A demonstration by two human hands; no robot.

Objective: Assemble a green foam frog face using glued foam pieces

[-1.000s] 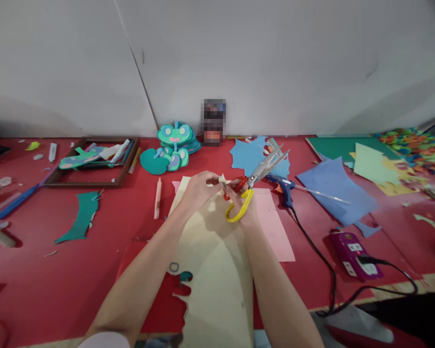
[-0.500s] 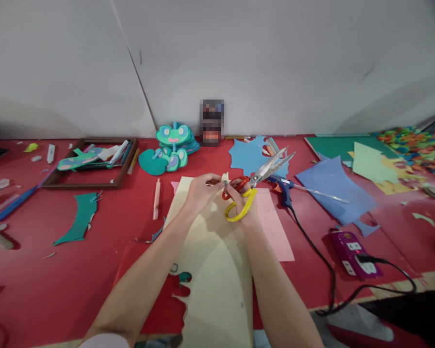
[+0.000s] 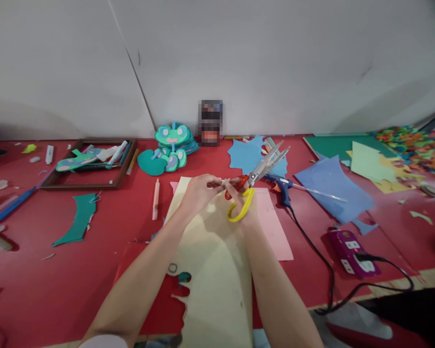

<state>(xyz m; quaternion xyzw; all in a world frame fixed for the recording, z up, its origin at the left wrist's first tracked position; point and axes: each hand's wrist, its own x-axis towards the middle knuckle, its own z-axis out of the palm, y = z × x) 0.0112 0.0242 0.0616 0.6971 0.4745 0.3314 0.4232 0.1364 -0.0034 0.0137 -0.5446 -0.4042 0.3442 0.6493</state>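
While the left hand [image 3: 199, 193] pinches a cream scrap [image 3: 225, 182], right hand [image 3: 252, 210] gripping scissors [image 3: 252, 180], blades [image 3: 261, 169] parted, handles [image 3: 251, 198] red and yellow

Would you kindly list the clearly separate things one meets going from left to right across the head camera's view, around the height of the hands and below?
Blue tool handle → dark green scrap → pink pen → left hand → scissors → purple power strip → pale green scrap.

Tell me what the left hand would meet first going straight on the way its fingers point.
Probably the right hand, close beyond the left hand; the scissors seem next in line, though depth is unclear.
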